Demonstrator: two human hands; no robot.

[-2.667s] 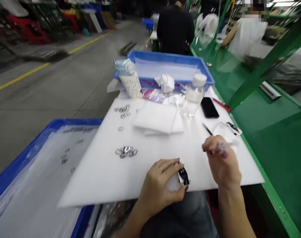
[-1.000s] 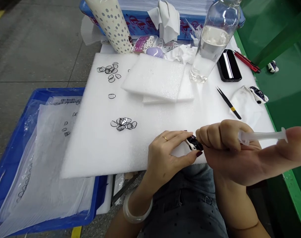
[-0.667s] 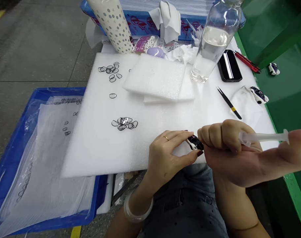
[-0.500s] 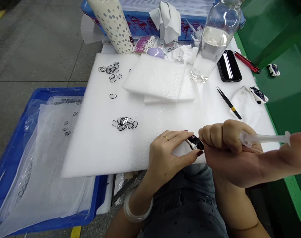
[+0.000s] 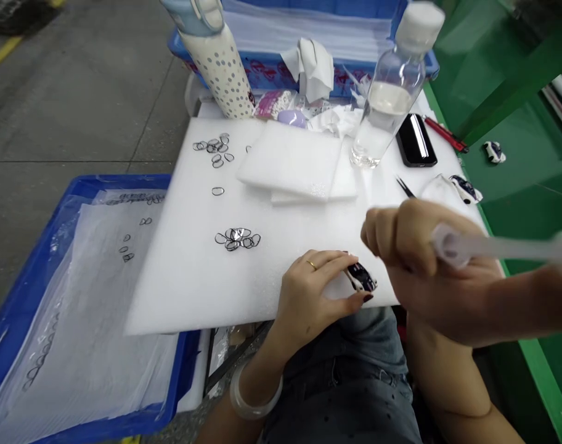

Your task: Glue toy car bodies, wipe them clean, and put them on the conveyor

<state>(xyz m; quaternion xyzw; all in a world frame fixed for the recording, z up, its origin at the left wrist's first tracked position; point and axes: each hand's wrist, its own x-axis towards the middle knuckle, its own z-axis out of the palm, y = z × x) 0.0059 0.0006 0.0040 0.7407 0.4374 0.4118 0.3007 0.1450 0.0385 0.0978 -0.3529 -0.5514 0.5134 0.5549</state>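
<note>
Right hand (image 5: 433,277) has drawn away from the small car (image 5: 363,277), opening a narrow gap between them. Foam-topped, the bench (image 5: 179,283) has its near edge just beside the car. The right hand curls closed around a blurred syringe (image 5: 498,248), thumb stretched back. The left hand (image 5: 309,299) pinches the car between thumb and fingers, well apart from the black rings (image 5: 237,238) near the bench's left edge.

There are three toy cars (image 5: 362,277), two bottles (image 5: 386,108), one phone (image 5: 416,142).
</note>
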